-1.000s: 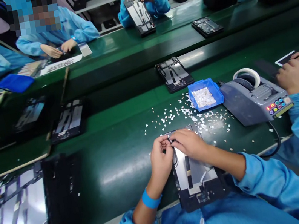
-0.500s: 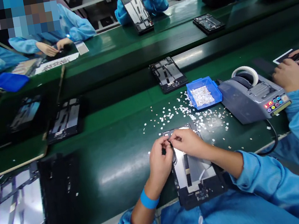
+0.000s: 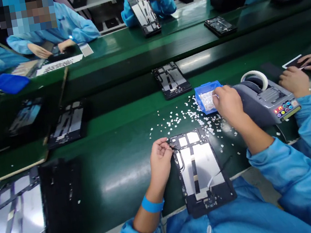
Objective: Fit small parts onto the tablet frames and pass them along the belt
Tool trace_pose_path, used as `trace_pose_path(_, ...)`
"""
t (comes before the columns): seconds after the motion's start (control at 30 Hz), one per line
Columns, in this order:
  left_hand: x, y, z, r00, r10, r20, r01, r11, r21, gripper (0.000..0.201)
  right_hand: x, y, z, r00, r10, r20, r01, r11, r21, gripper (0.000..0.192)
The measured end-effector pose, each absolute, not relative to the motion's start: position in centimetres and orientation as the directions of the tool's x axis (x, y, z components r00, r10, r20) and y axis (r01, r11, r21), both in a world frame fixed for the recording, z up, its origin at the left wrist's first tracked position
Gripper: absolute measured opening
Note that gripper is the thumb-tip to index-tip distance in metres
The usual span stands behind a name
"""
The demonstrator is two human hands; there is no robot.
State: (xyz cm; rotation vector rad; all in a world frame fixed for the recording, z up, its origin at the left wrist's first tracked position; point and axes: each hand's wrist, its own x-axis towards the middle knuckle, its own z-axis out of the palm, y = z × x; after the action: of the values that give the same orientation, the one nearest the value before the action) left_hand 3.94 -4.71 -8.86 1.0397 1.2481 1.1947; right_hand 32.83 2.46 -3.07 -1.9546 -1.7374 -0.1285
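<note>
Blue plastic bin (image 3: 201,89) of small white pads sits beyond the open black tablet chassis with silver inner plates (image 3: 199,170) on the green bench (image 3: 116,166). Right hand (image 3: 227,103) dips its curled fingers at the bin's edge; whether they pinch a pad I cannot tell. Left hand (image 3: 160,159) presses fingertips on the chassis's top-left corner. Loose white scraps (image 3: 180,119) litter the mat, so a pad could drop among them, or the reaching sleeve could nudge the grey tape dispenser (image 3: 266,98).
</note>
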Motion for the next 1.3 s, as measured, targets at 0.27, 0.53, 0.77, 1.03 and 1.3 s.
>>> trace_pose_path(0.27, 4.5, -4.9, -8.8, -0.143, 0.982, -0.126, -0.083, 0.115, 0.990, 0.036, 21.7, -4.6, -6.6, -0.404, 0.892, 0.203, 0.790, 0.452, -0.414, 0.021)
trace_pose_path(0.53, 5.4, -5.9, -8.4, -0.157, 0.987, -0.019, 0.067, 0.030, 0.997, 0.033, 19.4, -4.1, -6.9, -0.285, 0.954, 0.092, 0.811, 0.292, -0.507, 0.013)
trace_pose_path(0.77, 5.2, -5.9, -8.7, -0.107, 0.994, -0.003, 0.063, 0.010, 0.998, 0.034, 21.0, -2.3, -6.2, -0.261, 0.958, 0.116, 0.742, 0.277, -0.610, 0.016)
trace_pose_path(1.03, 4.5, -5.4, -8.6, -0.084, 0.995, -0.047, -0.043, 0.044, 0.998, 0.037, 32.5, 1.2, -1.8, 0.257, 0.948, 0.189, 0.897, -0.161, -0.412, 0.023)
trace_pose_path(1.3, 0.6, -4.5, -8.7, -0.074, 0.978, 0.197, 0.455, -0.143, 0.879, 0.025, 21.9, -1.6, -4.2, -0.203, 0.970, -0.133, 0.767, 0.073, -0.637, 0.022)
